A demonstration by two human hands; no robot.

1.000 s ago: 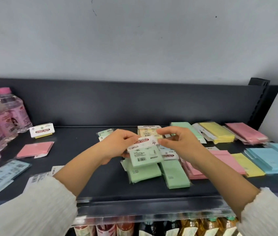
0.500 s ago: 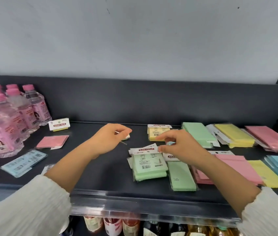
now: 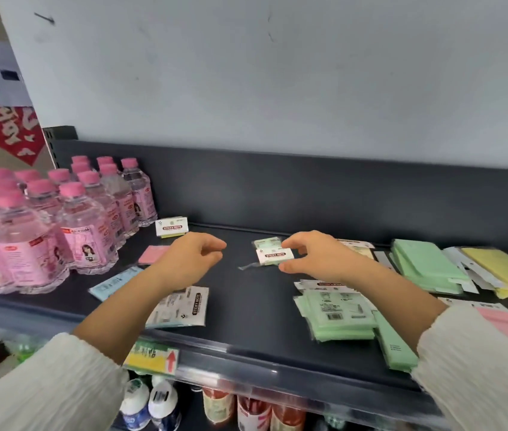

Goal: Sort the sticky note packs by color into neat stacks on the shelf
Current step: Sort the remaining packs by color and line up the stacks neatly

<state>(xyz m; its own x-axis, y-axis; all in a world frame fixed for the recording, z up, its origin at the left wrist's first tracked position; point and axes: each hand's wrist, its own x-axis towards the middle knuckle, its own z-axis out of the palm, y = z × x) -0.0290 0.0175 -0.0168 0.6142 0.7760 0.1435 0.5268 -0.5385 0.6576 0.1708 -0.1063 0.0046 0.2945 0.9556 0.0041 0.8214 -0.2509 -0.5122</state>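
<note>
Green stack [image 3: 336,318] just topped, we are pinching another green pack [image 3: 274,256] with our right hand [image 3: 315,259], left hand [image 3: 190,259] slack and empty.

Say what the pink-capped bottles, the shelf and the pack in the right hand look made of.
Pink-capped bottles: clear glossy plastic; see-through walls, highlights. Shelf: dark matte painted metal, probably; only a dull sheen. Small sticky note pack pinched by the right hand: paper in clear film, seemingly; a shiny flap sticks out.
</note>
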